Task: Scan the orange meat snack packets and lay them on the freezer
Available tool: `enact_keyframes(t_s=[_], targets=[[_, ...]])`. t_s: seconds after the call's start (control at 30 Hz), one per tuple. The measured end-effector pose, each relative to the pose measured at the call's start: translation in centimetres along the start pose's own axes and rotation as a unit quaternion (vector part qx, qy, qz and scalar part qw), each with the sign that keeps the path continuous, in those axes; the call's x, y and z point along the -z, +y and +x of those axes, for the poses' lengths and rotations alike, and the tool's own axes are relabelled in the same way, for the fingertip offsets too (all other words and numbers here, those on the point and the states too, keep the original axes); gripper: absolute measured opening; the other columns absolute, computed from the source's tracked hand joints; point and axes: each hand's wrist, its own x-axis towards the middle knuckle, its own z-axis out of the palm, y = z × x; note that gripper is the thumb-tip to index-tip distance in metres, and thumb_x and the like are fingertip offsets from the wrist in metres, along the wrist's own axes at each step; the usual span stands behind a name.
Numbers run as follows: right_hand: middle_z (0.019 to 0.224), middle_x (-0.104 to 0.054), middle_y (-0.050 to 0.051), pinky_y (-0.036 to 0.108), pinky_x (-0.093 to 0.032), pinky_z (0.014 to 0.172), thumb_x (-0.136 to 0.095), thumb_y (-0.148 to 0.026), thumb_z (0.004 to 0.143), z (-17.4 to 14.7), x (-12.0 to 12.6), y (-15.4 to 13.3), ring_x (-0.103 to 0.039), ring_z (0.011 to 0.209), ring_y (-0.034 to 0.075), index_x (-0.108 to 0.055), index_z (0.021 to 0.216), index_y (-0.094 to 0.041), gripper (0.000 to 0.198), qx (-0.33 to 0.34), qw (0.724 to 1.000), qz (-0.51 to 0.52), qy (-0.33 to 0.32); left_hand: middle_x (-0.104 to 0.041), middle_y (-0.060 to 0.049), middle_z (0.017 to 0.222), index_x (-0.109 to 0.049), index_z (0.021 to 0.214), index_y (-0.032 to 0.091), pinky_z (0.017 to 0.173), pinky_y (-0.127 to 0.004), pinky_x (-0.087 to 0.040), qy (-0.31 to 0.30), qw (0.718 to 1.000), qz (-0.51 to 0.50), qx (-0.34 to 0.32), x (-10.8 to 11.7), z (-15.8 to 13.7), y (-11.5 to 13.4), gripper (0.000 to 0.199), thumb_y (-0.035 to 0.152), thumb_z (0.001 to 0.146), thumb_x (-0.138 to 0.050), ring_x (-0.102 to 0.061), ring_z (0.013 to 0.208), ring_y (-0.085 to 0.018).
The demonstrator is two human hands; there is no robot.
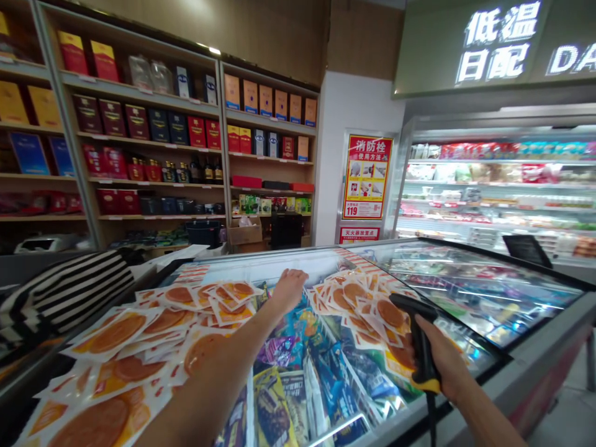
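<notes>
My right hand (440, 354) is wrapped round the grip of a black-and-yellow barcode scanner (423, 347), whose cord hangs down. The scanner's head points left over a pile of flat clear packets (358, 304), each holding a round orange-brown slice. My left hand (289, 288) reaches forward over the freezer, between the two piles, fingers partly visible and stretched away, with nothing seen in them. Beneath my left forearm spreads a larger pile of the same packets (139, 354). Both piles lie on the glass top of the chest freezer (223, 271).
Under the glass are colourful ice cream wrappers (288, 385) in wire dividers. A striped black-and-white cloth item (69, 288) lies at the left. Behind stand shelves of boxed goods (158, 124); a lit refrigerated display (503, 186) is at the right. A fire-hydrant sign (364, 177) hangs between them.
</notes>
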Motion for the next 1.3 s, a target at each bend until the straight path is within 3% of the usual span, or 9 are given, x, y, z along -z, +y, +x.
enact_keyframes(t_s=[0.13,0.27,0.5,0.63,0.77,0.87,1.03,1.17,1.3], targets=[[0.038,-0.052,-0.001,0.021,-0.036,0.031,-0.054,-0.049,0.062,0.1,0.3,-0.1,-0.045,0.031,0.01,-0.047,0.058,-0.016,0.034,-0.001,1.0,-0.013,0.002,-0.053,-0.004,0.107,-0.048,0.101,0.02,0.092,-0.036,-0.027,0.038,0.988,-0.04,-0.142,-1.7,2.8,6.6,0.028,0.013,0.076,-0.039,-0.043,0.102,-0.016],[0.035,-0.05,-0.001,0.021,-0.034,0.03,-0.052,-0.05,0.063,0.1,0.3,-0.2,-0.044,0.03,0.01,-0.048,0.057,-0.015,0.035,0.0,1.0,-0.022,0.012,-0.055,-0.004,0.105,-0.052,0.093,0.02,0.093,-0.04,-0.025,0.023,0.984,-0.003,-0.175,-3.4,4.5,9.0,0.024,0.012,0.075,-0.04,-0.039,0.107,-0.017],[0.041,-0.054,0.0,0.021,-0.036,0.033,-0.053,-0.048,0.064,0.5,0.5,0.2,-0.047,0.034,0.01,-0.049,0.059,-0.015,0.034,0.025,1.0,-0.017,-0.002,-0.063,-0.005,0.069,-0.06,0.07,0.017,0.098,-0.045,-0.014,0.021,0.984,0.034,-0.176,-4.4,4.8,8.0,0.019,0.011,0.073,-0.043,-0.051,0.086,-0.018],[0.037,-0.051,-0.001,0.021,-0.035,0.032,-0.051,-0.048,0.065,-0.1,-0.2,-0.2,-0.045,0.031,0.01,-0.048,0.056,-0.015,0.035,0.022,1.0,-0.013,-0.018,-0.062,-0.005,0.089,-0.057,0.087,0.018,0.097,-0.043,-0.018,0.051,0.984,0.019,-0.168,-3.7,4.3,7.5,0.022,0.011,0.076,-0.039,-0.05,0.09,-0.016],[0.036,-0.048,-0.003,0.02,-0.034,0.031,-0.053,-0.046,0.065,-1.1,-1.3,-0.8,-0.045,0.031,0.009,-0.046,0.056,-0.015,0.032,0.015,1.0,0.002,-0.013,-0.051,-0.006,0.113,-0.047,0.105,0.021,0.094,-0.041,-0.024,0.079,0.985,0.009,-0.156,-3.7,4.5,7.8,0.031,0.012,0.078,-0.035,-0.044,0.102,-0.017],[0.035,-0.047,-0.004,0.02,-0.034,0.03,-0.053,-0.045,0.065,-1.4,-1.7,-1.1,-0.044,0.03,0.01,-0.046,0.056,-0.016,0.031,0.019,1.0,0.007,-0.015,-0.052,-0.007,0.111,-0.052,0.097,0.019,0.094,-0.042,-0.023,0.065,0.987,0.001,-0.15,-4.3,5.0,8.4,0.026,0.013,0.078,-0.037,-0.043,0.104,-0.019],[0.038,-0.05,-0.002,0.021,-0.036,0.031,-0.054,-0.045,0.064,-1.4,-1.4,-1.0,-0.044,0.031,0.009,-0.048,0.057,-0.015,0.031,0.016,1.0,0.011,-0.006,-0.061,-0.006,0.085,-0.058,0.078,0.017,0.094,-0.041,-0.022,0.013,0.989,-0.034,-0.141,-4.6,5.4,8.4,0.02,0.013,0.077,-0.038,-0.049,0.094,-0.018],[0.038,-0.05,-0.001,0.019,-0.034,0.031,-0.053,-0.046,0.065,-1.8,-1.9,-0.9,-0.045,0.032,0.008,-0.047,0.054,-0.014,0.034,0.008,1.0,-0.007,-0.02,-0.061,-0.007,0.079,-0.055,0.085,0.017,0.077,-0.032,-0.037,-0.003,0.994,-0.049,-0.093,-3.3,4.6,6.4,0.019,0.017,0.077,-0.037,-0.055,0.081,-0.018],[0.038,-0.05,-0.002,0.019,-0.035,0.032,-0.054,-0.045,0.064,-2.9,-3.5,-1.1,-0.046,0.033,0.009,-0.048,0.057,-0.015,0.031,0.001,0.999,-0.013,-0.042,-0.06,-0.006,0.079,-0.051,0.088,0.019,0.062,-0.026,-0.037,-0.007,0.998,-0.061,-0.009,-1.4,3.5,2.9,0.021,0.023,0.08,-0.032,-0.055,0.074,-0.018]])
